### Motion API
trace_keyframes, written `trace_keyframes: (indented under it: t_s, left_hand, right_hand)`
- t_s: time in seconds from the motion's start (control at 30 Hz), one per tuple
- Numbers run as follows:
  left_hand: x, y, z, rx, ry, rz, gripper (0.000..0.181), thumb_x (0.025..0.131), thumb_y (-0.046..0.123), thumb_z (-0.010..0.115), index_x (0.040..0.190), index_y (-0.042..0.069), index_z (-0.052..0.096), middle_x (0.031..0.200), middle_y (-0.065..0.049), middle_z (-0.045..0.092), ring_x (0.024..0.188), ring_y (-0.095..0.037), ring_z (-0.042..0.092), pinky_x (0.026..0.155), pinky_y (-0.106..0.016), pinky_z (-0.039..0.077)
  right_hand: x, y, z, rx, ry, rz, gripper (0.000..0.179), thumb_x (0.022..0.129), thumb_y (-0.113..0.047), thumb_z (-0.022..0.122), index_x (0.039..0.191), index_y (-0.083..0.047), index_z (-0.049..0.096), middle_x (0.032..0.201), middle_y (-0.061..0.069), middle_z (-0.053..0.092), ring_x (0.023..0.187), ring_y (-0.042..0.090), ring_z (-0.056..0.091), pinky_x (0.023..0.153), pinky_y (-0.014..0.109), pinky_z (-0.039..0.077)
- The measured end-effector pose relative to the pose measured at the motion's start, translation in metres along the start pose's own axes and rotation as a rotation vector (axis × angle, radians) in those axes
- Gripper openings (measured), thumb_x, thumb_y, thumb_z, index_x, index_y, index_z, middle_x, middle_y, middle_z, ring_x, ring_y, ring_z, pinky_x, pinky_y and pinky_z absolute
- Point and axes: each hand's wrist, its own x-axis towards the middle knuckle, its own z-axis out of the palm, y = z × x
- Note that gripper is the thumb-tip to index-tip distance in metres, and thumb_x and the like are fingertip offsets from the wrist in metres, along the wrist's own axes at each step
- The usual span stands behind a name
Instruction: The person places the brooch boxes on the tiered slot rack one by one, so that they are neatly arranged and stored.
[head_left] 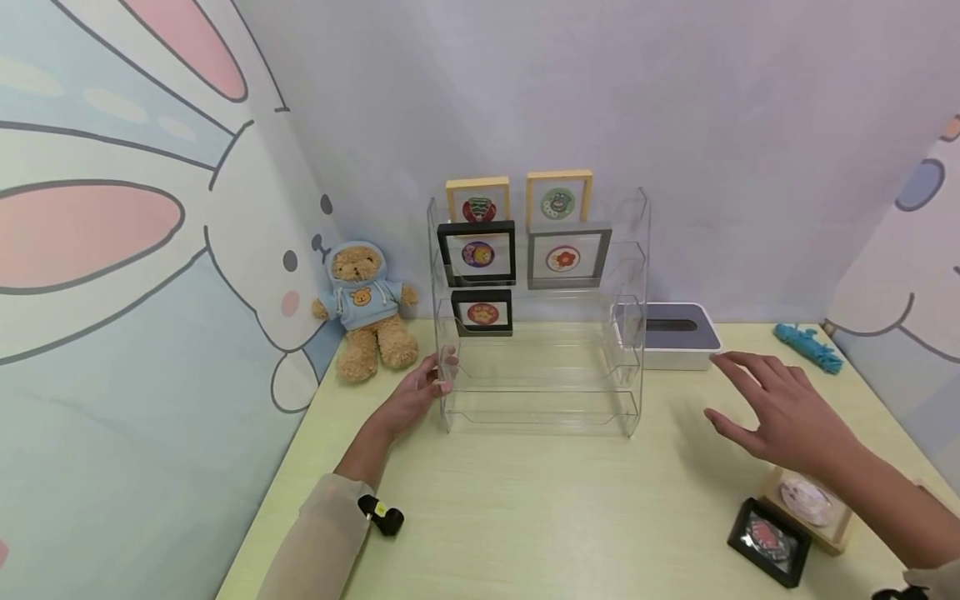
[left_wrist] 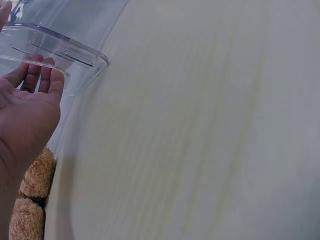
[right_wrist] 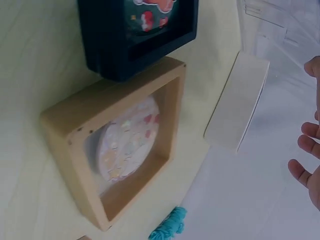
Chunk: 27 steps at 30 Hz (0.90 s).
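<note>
A clear acrylic tiered rack [head_left: 540,391] stands on the table. My left hand [head_left: 414,395] grips its lower left side, fingers curled round the clear edge in the left wrist view. Two light-wood frames, one frame [head_left: 478,198] left and one frame [head_left: 558,200] right, sit on the top tier. Below are a black frame [head_left: 442,254] and a grey frame [head_left: 531,258], then a smaller black frame [head_left: 482,332]. My right hand [head_left: 795,412] hovers over the table right of the rack, thumb and fingers spread, holding nothing. Near that forearm lie a black frame [head_left: 767,542] and a wooden frame [head_left: 831,537].
A teddy bear [head_left: 365,304] in a blue hoodie sits left of the rack against the wall. Behind the rack's right side is a white box [head_left: 678,360] with a dark slotted top. A teal bundle [head_left: 808,347] lies at the back right.
</note>
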Motion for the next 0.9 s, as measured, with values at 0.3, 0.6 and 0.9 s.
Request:
trace_keyframes:
  t_s: [0.3,0.6,0.9]
  left_hand:
    - [0.001,-0.001,0.0,-0.002,-0.005,0.0,0.083,0.108,0.025,0.066,0.177,0.012,0.021,0.176,-0.026,0.022,0.164,-0.035,0.023,0.133,-0.054,0.017]
    - [0.001,-0.002,-0.001,-0.013,0.002,0.002,0.08,0.108,0.022,0.064,0.176,0.013,0.023,0.175,-0.025,0.024,0.163,-0.034,0.023,0.133,-0.055,0.016]
    - [0.001,-0.001,0.001,-0.027,-0.003,0.01,0.08,0.108,0.022,0.066,0.176,0.013,0.024,0.176,-0.026,0.023,0.164,-0.036,0.022,0.134,-0.057,0.014]
  right_hand:
    - [-0.039,0.01,0.001,-0.009,-0.063,0.043,0.084,0.078,-0.041,0.095,0.147,-0.005,0.063,0.138,0.021,0.066,0.116,0.048,0.064,0.083,0.071,0.048]
    - [-0.067,-0.001,0.001,-0.016,-0.139,0.078,0.081,0.077,-0.043,0.097,0.143,-0.008,0.065,0.134,0.015,0.067,0.116,0.038,0.063,0.079,0.067,0.049]
    - [-0.08,-0.023,0.001,-0.027,-0.329,0.158,0.079,0.082,-0.055,0.094,0.14,-0.007,0.07,0.124,0.007,0.069,0.102,0.027,0.065,0.076,0.058,0.056]
